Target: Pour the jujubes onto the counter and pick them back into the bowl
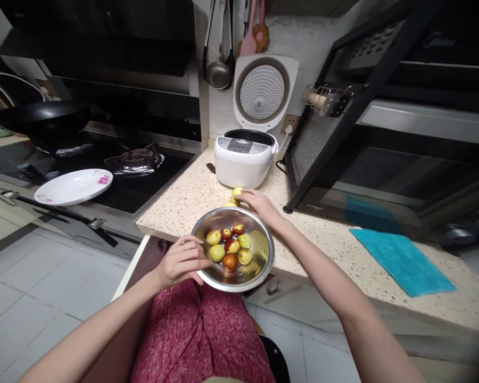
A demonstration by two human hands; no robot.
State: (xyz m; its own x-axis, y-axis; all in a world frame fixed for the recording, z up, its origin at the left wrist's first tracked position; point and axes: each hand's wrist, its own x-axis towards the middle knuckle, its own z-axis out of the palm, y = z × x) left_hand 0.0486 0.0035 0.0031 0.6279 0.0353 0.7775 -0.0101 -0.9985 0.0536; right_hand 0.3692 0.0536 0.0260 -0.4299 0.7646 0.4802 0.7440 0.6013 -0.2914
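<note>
My left hand grips the near-left rim of a shiny metal bowl, thumb over the edge. The bowl is tilted towards me at the front edge of the counter. Inside it lie several jujubes, some yellow-green, some reddish brown. Beyond the bowl's far rim, my right hand has its fingers curled round a yellow-green jujube on the counter. More yellow-green fruit shows beside those fingertips, partly hidden by the bowl and the hand.
A white rice cooker stands behind with its lid raised. At right are a black rack and a turquoise cloth. A white plate and a wok are at the stove on the left. Below the counter, a drawer stands open.
</note>
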